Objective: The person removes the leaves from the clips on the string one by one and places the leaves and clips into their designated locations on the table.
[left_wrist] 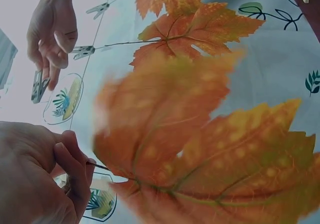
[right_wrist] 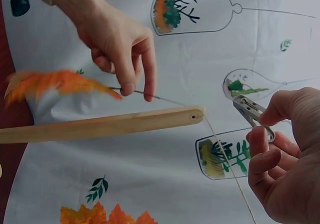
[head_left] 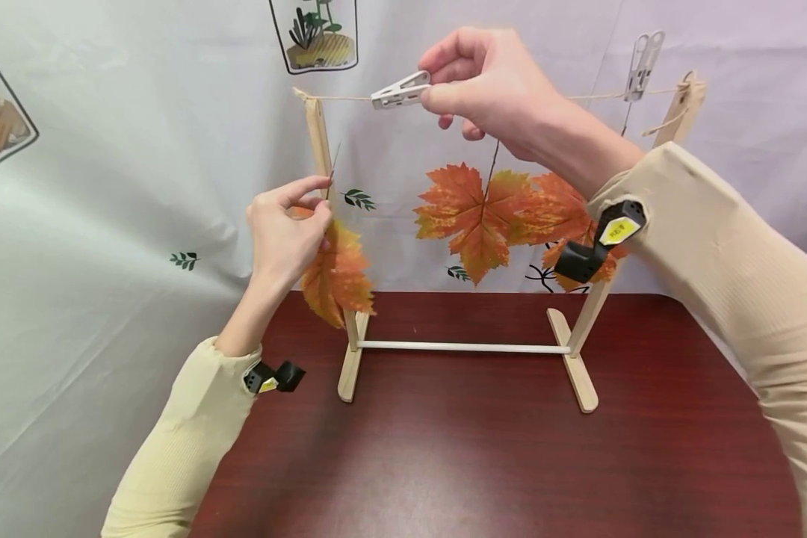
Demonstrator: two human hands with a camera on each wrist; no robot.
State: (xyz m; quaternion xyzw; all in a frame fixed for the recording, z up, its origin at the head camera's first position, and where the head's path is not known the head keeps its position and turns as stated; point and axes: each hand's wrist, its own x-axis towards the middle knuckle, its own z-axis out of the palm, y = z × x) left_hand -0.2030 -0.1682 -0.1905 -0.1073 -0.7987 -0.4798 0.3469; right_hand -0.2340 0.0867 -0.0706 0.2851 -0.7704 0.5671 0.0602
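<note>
My left hand [head_left: 285, 232] pinches the thin stem of an orange-yellow maple leaf [head_left: 339, 276] between thumb and fingertips, beside the rack's left post [head_left: 319, 142]. In the left wrist view the leaves [left_wrist: 220, 184] hang out from that hand [left_wrist: 45, 169]. My right hand [head_left: 491, 86] holds a white clothespin [head_left: 400, 91] by its handle ends, near the string [head_left: 343, 98]. The right wrist view shows the clothespin [right_wrist: 247, 112] away from the string [right_wrist: 227, 156], in the thumb and fingers of the right hand [right_wrist: 290, 159].
Other maple leaves [head_left: 474, 217] hang by their stems from the string, one below a clothespin [head_left: 644, 66] near the right post [head_left: 675, 116]. A white rod [head_left: 464, 347] joins the wooden feet on the dark red table [head_left: 464, 448]. Behind hangs a printed white cloth [head_left: 141, 149].
</note>
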